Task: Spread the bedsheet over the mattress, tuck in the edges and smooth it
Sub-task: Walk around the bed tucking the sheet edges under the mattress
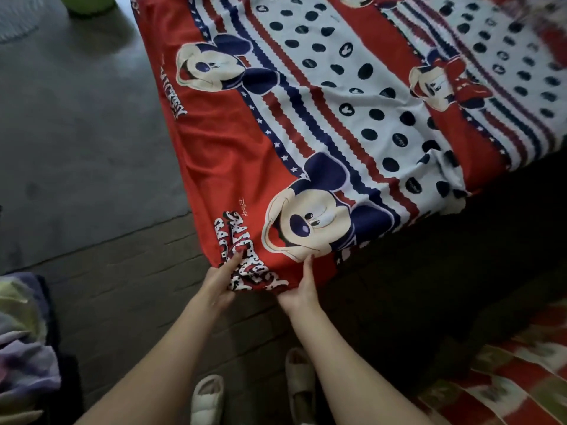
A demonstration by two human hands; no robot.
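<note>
Both-handed, left hand and right hand pinching bedsheet corner

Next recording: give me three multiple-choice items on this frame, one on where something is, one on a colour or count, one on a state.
1. Where are both hands?
A. At the near corner of the bedsheet
B. On the green tub
C. On the slippers

2. What colour is the bedsheet's border?
A. Yellow
B. Red
C. Black

3. What is the left hand doing?
A. Hanging idle
B. Pointing at the floor
C. Holding the bedsheet's edge

Answers:
1 A: the left hand and right hand meet at the corner of the bedsheet.
2 B: the band beside the printed faces is red.
3 C: its thumb lies on top of the cloth, fingers underneath.
</note>
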